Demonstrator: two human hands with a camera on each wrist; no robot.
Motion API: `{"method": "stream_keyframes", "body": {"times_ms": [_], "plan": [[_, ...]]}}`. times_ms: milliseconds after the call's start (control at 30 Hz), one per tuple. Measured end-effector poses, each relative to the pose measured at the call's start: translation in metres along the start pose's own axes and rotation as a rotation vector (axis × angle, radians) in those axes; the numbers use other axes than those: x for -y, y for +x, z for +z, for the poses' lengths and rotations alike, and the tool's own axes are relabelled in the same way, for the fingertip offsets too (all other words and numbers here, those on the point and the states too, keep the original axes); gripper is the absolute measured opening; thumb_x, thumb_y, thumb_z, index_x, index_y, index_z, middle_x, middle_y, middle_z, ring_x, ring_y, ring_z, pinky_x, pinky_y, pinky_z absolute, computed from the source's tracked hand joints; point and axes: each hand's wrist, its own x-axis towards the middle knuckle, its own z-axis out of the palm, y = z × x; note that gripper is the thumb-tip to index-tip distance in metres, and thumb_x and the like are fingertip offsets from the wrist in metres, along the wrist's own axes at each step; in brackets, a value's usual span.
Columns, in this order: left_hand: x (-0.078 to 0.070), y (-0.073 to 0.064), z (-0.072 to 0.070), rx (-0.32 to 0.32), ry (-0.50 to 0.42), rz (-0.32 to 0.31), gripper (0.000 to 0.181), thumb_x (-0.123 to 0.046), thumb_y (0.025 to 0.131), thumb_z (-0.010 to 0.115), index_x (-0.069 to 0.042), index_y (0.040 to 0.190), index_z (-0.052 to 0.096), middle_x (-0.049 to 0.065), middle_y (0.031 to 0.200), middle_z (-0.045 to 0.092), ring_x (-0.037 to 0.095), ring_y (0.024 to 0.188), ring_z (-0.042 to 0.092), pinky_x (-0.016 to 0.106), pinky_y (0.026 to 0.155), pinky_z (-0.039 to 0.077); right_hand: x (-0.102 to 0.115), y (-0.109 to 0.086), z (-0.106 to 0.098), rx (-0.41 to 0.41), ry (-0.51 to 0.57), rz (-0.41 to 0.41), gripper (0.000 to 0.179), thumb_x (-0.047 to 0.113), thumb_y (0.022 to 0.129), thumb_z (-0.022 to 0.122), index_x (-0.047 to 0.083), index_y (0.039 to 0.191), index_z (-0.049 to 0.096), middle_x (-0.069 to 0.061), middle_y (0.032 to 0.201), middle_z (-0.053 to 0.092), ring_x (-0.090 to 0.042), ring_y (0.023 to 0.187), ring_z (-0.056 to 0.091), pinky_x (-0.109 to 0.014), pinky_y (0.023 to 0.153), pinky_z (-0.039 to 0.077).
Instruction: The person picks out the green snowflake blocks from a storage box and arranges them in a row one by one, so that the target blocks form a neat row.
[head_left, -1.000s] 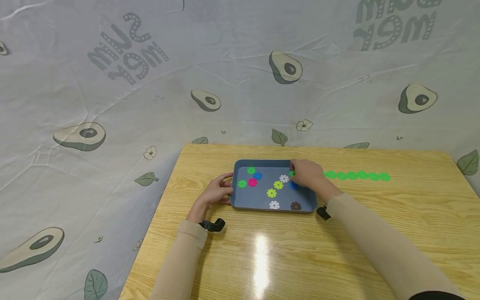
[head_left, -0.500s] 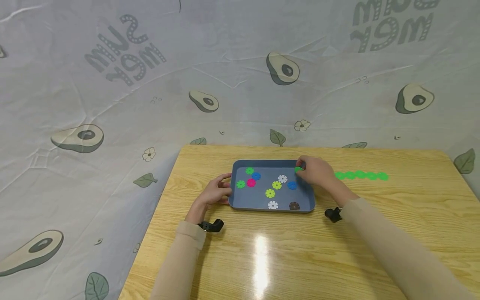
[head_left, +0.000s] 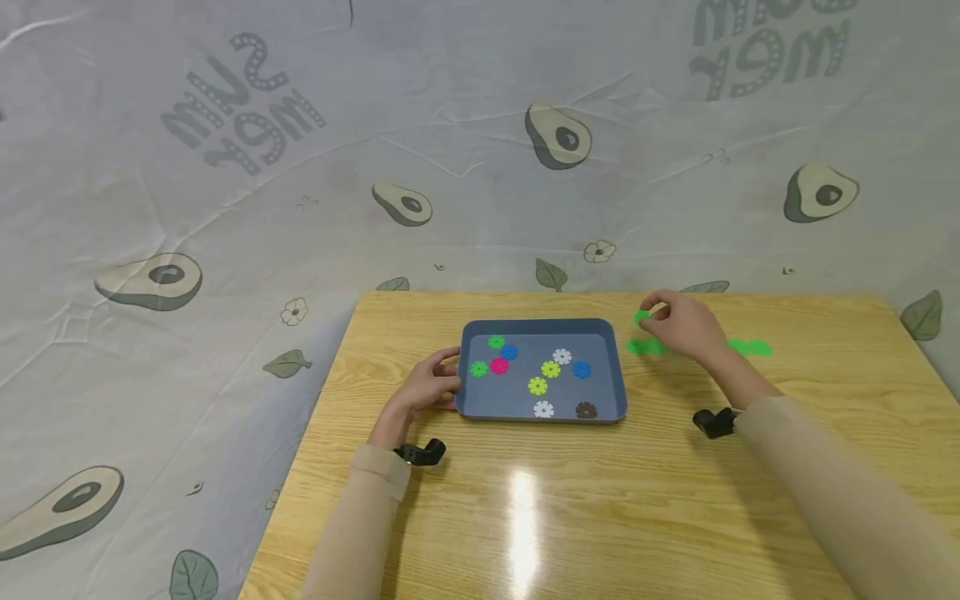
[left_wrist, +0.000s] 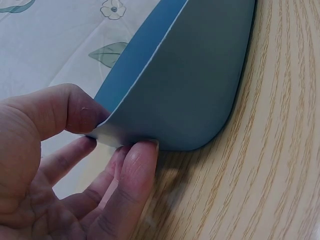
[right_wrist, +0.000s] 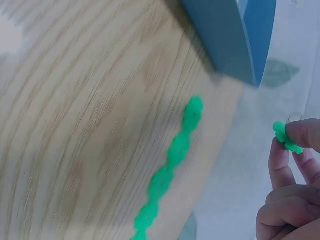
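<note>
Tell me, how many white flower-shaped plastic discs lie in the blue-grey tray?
2. One white flower-shaped plastic disc lies toward the far right of the blue-grey tray; the other white disc lies by the near rim. None seems hidden.

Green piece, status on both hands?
Right hand pinches green piece above the table, near green chain. Left hand grips tray corner. Nothing in the way.

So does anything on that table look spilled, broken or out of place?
Nothing stands out. The discs lie flat in the tray, the green chain runs straight on the table, and the right hand pinches one green disc.
</note>
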Motion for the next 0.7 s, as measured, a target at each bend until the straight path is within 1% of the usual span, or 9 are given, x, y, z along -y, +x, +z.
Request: {"method": "stream_keyframes", "body": {"times_ms": [167,267,333,533,700], "plan": [[0.002,0.001,-0.001,-0.005,0.007,-0.001,0.072,-0.001,0.092,0.066,-0.020,0.158,0.045,0.020,0.127,0.059,0.025,0.093,0.067,0.038,0.068,0.063,-0.026,-0.010,-0.017,-0.053,-0.010,0.033,0.041,0.033,0.105,0.060,0.003,0.132,0.060,-0.030,0.116,0.066,-0.035,0.081,0.066,-0.040,0.059,0.049],[0.003,0.001,-0.002,-0.003,0.012,-0.006,0.072,-0.002,0.091,0.066,-0.021,0.158,0.046,0.020,0.127,0.059,0.024,0.092,0.067,0.037,0.068,0.063,-0.044,-0.018,-0.025,-0.088,-0.013,0.054,0.042,0.033,0.105,0.060,0.001,0.134,0.060,-0.032,0.117,0.065,-0.039,0.083,0.066,-0.039,0.057,0.048],[0.003,0.001,-0.002,-0.002,0.009,-0.009,0.073,-0.001,0.091,0.066,-0.021,0.158,0.046,0.021,0.127,0.058,0.024,0.091,0.067,0.037,0.068,0.063,-0.057,-0.022,-0.031,-0.103,-0.021,0.072,0.044,0.034,0.106,0.059,0.000,0.134,0.059,-0.033,0.118,0.064,-0.042,0.088,0.066,-0.041,0.059,0.050],[0.001,-0.001,-0.002,-0.003,0.008,-0.012,0.074,0.000,0.091,0.066,-0.020,0.158,0.044,0.022,0.125,0.058,0.024,0.085,0.067,0.037,0.067,0.063,-0.094,-0.033,-0.048,-0.132,-0.049,0.119,0.049,0.037,0.107,0.055,-0.002,0.137,0.057,-0.036,0.122,0.061,-0.051,0.099,0.061,-0.055,0.069,0.051],[0.000,-0.001,-0.001,0.000,0.013,-0.010,0.073,0.000,0.091,0.066,-0.020,0.158,0.044,0.021,0.124,0.058,0.023,0.085,0.067,0.037,0.067,0.063,-0.120,-0.042,-0.059,-0.163,-0.074,0.168,0.052,0.039,0.107,0.052,-0.003,0.137,0.056,-0.037,0.125,0.059,-0.054,0.103,0.058,-0.058,0.072,0.049]]}}
